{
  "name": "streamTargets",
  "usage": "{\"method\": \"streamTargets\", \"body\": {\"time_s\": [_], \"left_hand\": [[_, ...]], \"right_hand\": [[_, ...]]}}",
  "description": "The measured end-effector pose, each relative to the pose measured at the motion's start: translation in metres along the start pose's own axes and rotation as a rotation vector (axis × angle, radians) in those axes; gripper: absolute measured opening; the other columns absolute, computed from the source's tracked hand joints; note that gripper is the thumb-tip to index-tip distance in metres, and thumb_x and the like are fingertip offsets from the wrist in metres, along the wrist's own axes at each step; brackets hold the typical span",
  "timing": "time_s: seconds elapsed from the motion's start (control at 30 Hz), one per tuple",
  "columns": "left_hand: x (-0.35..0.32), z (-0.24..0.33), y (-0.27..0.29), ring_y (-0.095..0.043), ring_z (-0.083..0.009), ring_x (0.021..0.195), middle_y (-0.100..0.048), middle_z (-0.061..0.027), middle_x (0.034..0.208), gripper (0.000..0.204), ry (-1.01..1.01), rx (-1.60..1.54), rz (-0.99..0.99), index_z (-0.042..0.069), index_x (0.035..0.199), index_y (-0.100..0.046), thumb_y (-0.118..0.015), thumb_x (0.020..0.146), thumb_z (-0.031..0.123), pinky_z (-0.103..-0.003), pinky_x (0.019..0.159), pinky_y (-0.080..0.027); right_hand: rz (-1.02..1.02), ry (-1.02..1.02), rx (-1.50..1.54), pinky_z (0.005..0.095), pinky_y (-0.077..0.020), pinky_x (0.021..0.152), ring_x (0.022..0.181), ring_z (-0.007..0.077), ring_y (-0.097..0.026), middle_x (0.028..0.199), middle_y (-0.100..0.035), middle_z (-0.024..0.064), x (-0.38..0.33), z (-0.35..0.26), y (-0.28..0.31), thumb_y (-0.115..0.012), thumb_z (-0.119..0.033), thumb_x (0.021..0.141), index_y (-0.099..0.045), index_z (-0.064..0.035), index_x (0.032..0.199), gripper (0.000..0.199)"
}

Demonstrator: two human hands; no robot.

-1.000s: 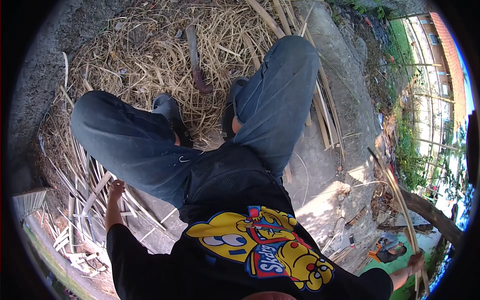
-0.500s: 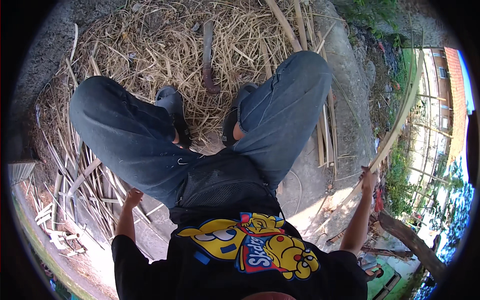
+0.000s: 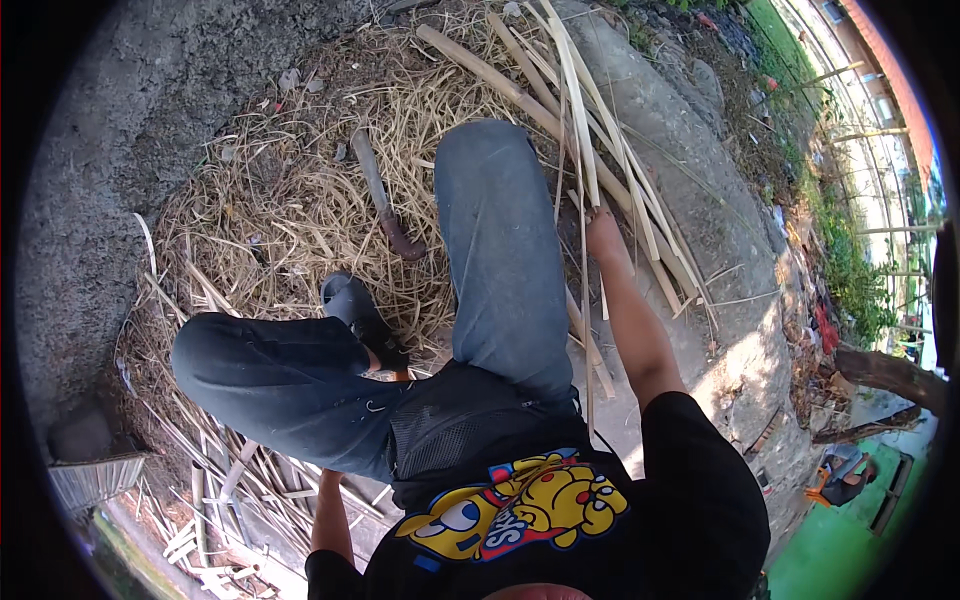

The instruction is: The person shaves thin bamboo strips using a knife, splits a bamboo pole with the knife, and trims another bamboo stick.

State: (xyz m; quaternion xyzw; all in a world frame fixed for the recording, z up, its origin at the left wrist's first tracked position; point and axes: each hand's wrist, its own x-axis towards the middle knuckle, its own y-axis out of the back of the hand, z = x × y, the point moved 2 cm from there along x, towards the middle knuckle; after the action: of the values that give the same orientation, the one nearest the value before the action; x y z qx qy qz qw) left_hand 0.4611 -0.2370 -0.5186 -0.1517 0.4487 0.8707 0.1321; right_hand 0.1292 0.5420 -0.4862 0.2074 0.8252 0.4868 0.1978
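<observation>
My right hand (image 3: 600, 232) is closed round a long, pale bamboo strip (image 3: 583, 130), beside my right knee. The strip runs away from me over several other split bamboo strips (image 3: 640, 215) lying along the right side. Of my left arm only the forearm (image 3: 332, 515) shows clearly, and my left thigh hides the fingers. Close to it lies a heap of thin strips (image 3: 270, 500). A knife (image 3: 369, 170) with a greyish blade and a curved brown handle rests on the shavings in front of me.
Tangled bamboo shavings (image 3: 300, 215) cover the ground around my left sandal (image 3: 358, 310). A rough concrete ledge (image 3: 700, 190) runs along the right. A log (image 3: 885, 375) lies farther right, and another person (image 3: 848, 475) sits beyond it.
My right hand has swung inward from the far right with the strip, to the strips beside my right leg. My view has turned rightward, and my knees have shifted.
</observation>
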Motion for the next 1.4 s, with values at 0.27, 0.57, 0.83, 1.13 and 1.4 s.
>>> {"method": "streamTargets", "body": {"time_s": [0.27, 0.57, 0.83, 1.13, 1.4], "left_hand": [[0.046, 0.015, 0.034, -0.06, -0.0354, 0.115, -0.065, -0.0183, 0.124, 0.04, 0.274, -0.029, -0.074, 0.003, 0.122, -0.066, -0.069, 0.09, 0.026, -0.047, 0.103, -0.043], [0.067, 0.011, 0.076, -0.062, -0.0345, 0.113, -0.066, -0.0184, 0.121, 0.039, 0.351, 0.014, -0.08, 0.002, 0.12, -0.066, -0.069, 0.09, 0.027, -0.046, 0.101, -0.044], [0.1, 0.005, 0.077, -0.063, -0.0338, 0.111, -0.067, -0.0184, 0.118, 0.038, 0.306, 0.012, -0.068, 0.002, 0.119, -0.067, -0.069, 0.091, 0.028, -0.045, 0.099, -0.045], [0.17, 0.0, 0.057, -0.064, -0.033, 0.109, -0.068, -0.0185, 0.115, 0.038, 0.166, -0.027, -0.028, 0.002, 0.117, -0.068, -0.068, 0.091, 0.029, -0.045, 0.096, -0.047], [0.137, -0.017, 0.024, -0.065, -0.0322, 0.107, -0.069, -0.0185, 0.112, 0.037, 0.206, -0.146, 0.006, 0.001, 0.115, -0.068, -0.068, 0.092, 0.03, -0.044, 0.094, -0.048]], "right_hand": [[0.204, -0.337, 0.214, 0.0518, -0.0482, 0.094, 0.106, 0.046, -0.063, 0.109, -0.067, 0.0304, -0.008, 0.036, -0.032, -0.067, -0.038, 0.088, -0.059, 0.003, 0.118, 0.051], [0.231, -0.617, 0.011, 0.055, -0.0349, 0.111, 0.134, 0.0463, -0.039, 0.14, -0.046, 0.0301, -0.026, 0.041, 0.014, -0.067, -0.057, 0.084, -0.045, -0.0031, 0.143, 0.083], [-0.082, -0.201, 0.133, 0.051, -0.0459, 0.099, 0.117, 0.0465, -0.058, 0.118, -0.068, 0.0228, -0.013, 0.132, 0.001, -0.068, -0.046, 0.087, -0.064, -0.0052, 0.123, 0.054], [-0.34, -0.275, 0.937, 0.0413, -0.0531, 0.097, 0.129, 0.0312, -0.054, 0.141, -0.052, 0.0215, -0.055, 0.176, -0.051, -0.07, -0.03, 0.091, -0.039, 0.0013, 0.144, 0.069], [-0.261, -0.131, 0.908, 0.0404, -0.0556, 0.092, 0.123, 0.0297, -0.059, 0.136, -0.056, 0.0194, -0.062, 0.111, 0.056, -0.066, -0.023, 0.093, -0.041, 0.0012, 0.143, 0.061]]}}
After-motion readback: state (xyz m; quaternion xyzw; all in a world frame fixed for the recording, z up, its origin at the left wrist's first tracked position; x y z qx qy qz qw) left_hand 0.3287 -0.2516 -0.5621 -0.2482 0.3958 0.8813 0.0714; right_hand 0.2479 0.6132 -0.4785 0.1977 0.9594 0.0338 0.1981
